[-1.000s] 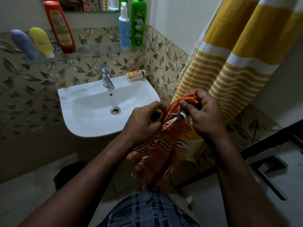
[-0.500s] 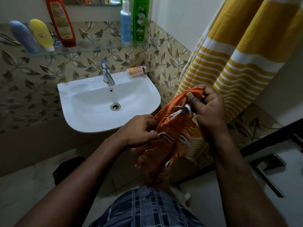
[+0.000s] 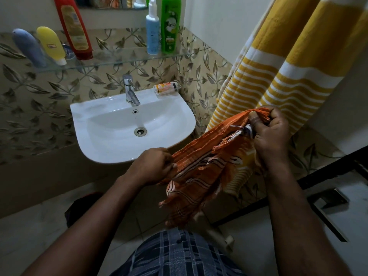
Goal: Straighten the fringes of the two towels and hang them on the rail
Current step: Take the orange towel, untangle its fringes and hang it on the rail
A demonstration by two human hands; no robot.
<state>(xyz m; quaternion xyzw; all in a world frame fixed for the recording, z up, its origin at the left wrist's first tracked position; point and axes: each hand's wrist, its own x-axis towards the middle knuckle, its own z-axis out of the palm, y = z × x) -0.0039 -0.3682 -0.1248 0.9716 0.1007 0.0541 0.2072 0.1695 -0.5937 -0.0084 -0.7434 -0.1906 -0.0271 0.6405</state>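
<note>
While stretched, orange towel fills both hands.

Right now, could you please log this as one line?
left hand: grips orange towel | right hand: pinches its edge | yellow towel: hanging

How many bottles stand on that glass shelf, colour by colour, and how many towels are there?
Red bottle: 1
Yellow bottle: 1
Grey-blue bottle: 1
Light blue bottle: 1
Green bottle: 1
Orange towel: 1
Yellow striped towel: 1
Total: 7 things, 5 bottles and 2 towels.
</note>
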